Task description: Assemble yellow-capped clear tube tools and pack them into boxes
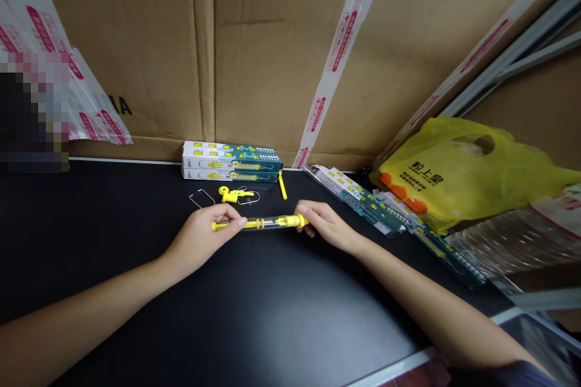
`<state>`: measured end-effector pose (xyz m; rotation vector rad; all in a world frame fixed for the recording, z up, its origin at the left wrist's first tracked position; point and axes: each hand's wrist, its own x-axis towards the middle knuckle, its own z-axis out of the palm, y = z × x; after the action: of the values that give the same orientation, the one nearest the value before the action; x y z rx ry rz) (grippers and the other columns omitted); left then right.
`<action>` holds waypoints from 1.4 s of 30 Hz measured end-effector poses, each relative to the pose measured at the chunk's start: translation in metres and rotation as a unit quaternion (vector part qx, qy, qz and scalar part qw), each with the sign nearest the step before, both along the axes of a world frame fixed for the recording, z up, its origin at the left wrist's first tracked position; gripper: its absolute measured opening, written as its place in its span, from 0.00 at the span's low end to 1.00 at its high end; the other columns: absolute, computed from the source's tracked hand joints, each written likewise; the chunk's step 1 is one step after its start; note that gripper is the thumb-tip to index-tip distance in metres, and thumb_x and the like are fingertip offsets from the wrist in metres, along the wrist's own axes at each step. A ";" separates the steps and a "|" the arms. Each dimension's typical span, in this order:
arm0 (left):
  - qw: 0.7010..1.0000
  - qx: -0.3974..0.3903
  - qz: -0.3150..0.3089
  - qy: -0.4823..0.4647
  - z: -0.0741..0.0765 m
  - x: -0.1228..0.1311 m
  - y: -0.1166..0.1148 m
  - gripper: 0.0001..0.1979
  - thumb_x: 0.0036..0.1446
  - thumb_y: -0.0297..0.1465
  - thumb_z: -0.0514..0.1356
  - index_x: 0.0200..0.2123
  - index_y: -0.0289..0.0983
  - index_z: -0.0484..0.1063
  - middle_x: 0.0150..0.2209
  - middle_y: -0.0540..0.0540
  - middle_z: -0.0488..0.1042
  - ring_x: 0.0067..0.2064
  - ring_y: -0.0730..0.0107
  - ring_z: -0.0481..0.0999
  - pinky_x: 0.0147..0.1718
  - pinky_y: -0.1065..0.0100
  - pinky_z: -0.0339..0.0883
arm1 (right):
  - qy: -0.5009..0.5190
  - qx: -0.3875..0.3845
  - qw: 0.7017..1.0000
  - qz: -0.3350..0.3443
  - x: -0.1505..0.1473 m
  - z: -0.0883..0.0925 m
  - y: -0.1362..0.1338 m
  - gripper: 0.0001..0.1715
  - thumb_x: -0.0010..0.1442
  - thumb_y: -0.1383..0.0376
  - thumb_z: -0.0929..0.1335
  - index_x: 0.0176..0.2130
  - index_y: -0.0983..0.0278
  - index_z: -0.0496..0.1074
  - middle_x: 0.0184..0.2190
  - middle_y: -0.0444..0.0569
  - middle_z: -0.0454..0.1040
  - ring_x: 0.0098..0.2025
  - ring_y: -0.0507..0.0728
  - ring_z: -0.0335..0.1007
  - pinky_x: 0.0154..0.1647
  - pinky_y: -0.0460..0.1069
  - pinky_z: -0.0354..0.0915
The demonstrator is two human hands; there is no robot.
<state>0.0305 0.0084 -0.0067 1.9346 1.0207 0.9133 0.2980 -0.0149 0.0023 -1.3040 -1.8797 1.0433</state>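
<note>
A clear tube with yellow parts inside and yellow ends is held level above the black table. My left hand pinches its left part between thumb and fingers. At the right end, my right hand grips the yellow cap. Just behind the tube lie a yellow piece with a ring, bent metal wire hooks and a small yellow stick. Two printed boxes are stacked behind these pieces.
More printed boxes lie at the right, beside a yellow plastic bag and a clear ribbed plastic item. A large cardboard sheet stands along the back edge. Something pixelated is at the far left.
</note>
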 end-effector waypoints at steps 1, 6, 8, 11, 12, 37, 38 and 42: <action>1.000 0.000 0.000 0.000 0.000 0.000 0.000 0.13 0.56 0.40 0.57 0.27 0.37 0.71 0.27 0.52 0.73 0.31 0.70 0.73 0.33 0.70 0.65 | -0.001 0.000 1.000 -0.001 0.000 0.000 0.000 0.27 0.64 0.47 0.58 0.26 0.65 0.64 0.22 0.43 0.66 0.20 0.48 0.57 0.21 0.44 0.57; 1.000 -0.004 0.001 0.004 0.001 0.000 0.000 0.13 0.56 0.40 0.57 0.27 0.37 0.71 0.27 0.52 0.73 0.31 0.70 0.73 0.33 0.70 0.65 | 0.001 0.001 1.000 0.001 0.000 -0.001 0.001 0.27 0.64 0.48 0.58 0.27 0.65 0.64 0.22 0.43 0.66 0.20 0.48 0.58 0.21 0.43 0.57; 1.000 -0.004 0.001 0.004 0.001 0.000 0.000 0.13 0.56 0.40 0.57 0.27 0.37 0.71 0.27 0.52 0.73 0.31 0.70 0.72 0.33 0.70 0.65 | 0.003 -0.002 1.000 0.000 0.000 -0.002 0.001 0.27 0.64 0.47 0.58 0.26 0.65 0.64 0.22 0.43 0.66 0.20 0.48 0.58 0.21 0.43 0.57; 1.000 -0.001 0.000 0.005 0.000 0.000 0.000 0.13 0.56 0.39 0.57 0.27 0.37 0.71 0.27 0.52 0.73 0.31 0.70 0.72 0.33 0.71 0.65 | 0.002 -0.005 1.000 -0.002 0.000 -0.002 0.001 0.27 0.64 0.47 0.58 0.26 0.65 0.64 0.22 0.43 0.66 0.21 0.48 0.58 0.21 0.43 0.57; 1.000 0.000 0.000 0.004 0.000 0.000 0.000 0.13 0.56 0.39 0.57 0.27 0.37 0.71 0.27 0.52 0.73 0.31 0.70 0.72 0.33 0.71 0.65 | 0.002 -0.004 1.000 -0.002 0.001 -0.002 0.001 0.27 0.64 0.47 0.58 0.26 0.65 0.64 0.22 0.43 0.66 0.21 0.48 0.58 0.21 0.43 0.57; 1.000 0.005 0.002 0.007 -0.001 0.000 0.001 0.14 0.56 0.41 0.57 0.26 0.37 0.71 0.27 0.51 0.73 0.31 0.69 0.73 0.33 0.70 0.65 | -0.007 0.000 1.000 -0.001 0.001 -0.003 0.001 0.28 0.64 0.47 0.57 0.27 0.65 0.64 0.22 0.43 0.66 0.21 0.48 0.58 0.22 0.44 0.57; 1.000 0.006 0.003 0.008 -0.001 0.000 0.001 0.14 0.56 0.41 0.57 0.27 0.37 0.71 0.27 0.51 0.73 0.31 0.69 0.73 0.33 0.70 0.66 | -0.008 0.000 1.000 -0.001 0.001 -0.003 0.001 0.28 0.64 0.47 0.57 0.27 0.65 0.64 0.22 0.43 0.66 0.21 0.48 0.58 0.22 0.44 0.57; 1.000 0.005 0.002 0.006 -0.001 0.000 0.001 0.14 0.56 0.41 0.57 0.27 0.37 0.71 0.27 0.51 0.73 0.31 0.69 0.73 0.33 0.70 0.66 | -0.004 0.001 1.000 0.004 0.002 -0.003 0.001 0.28 0.64 0.47 0.57 0.27 0.65 0.65 0.22 0.43 0.66 0.21 0.48 0.58 0.21 0.43 0.57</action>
<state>0.0307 0.0093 -0.0080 1.9504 1.0284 0.9108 0.2997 -0.0139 -0.0010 -1.3032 -1.8935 1.0422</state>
